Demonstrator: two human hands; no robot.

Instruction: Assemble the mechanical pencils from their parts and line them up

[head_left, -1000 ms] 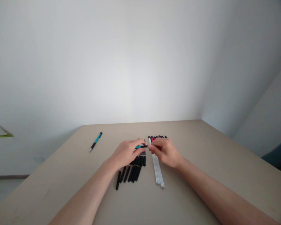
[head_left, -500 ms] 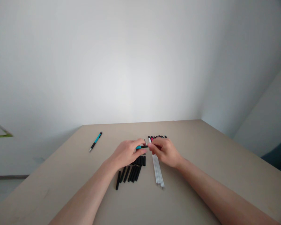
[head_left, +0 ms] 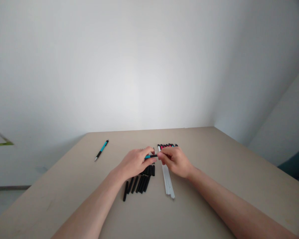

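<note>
A pen with a blue barrel and black grip [head_left: 152, 156] lies level between my two hands, above the table. My left hand [head_left: 137, 161] is closed on its blue end, with thumb and fingers round the barrel. The fingertips of my right hand [head_left: 174, 160] pinch the pen's other end, which they hide. Under and in front of my left hand lie several short black tubes [head_left: 141, 184]. Below my right hand are several thin white pen refills [head_left: 168, 182], laid side by side.
Behind my right hand is a row of pen barrels with coloured and black ends [head_left: 168, 145], partly covered. A whole blue and black pen [head_left: 101, 150] lies at the left of the table [head_left: 72, 179]. A white wall [head_left: 144, 66] stands behind the table.
Almost nothing differs. Both hands keep their hold on the pen, in nearly the same place.
</note>
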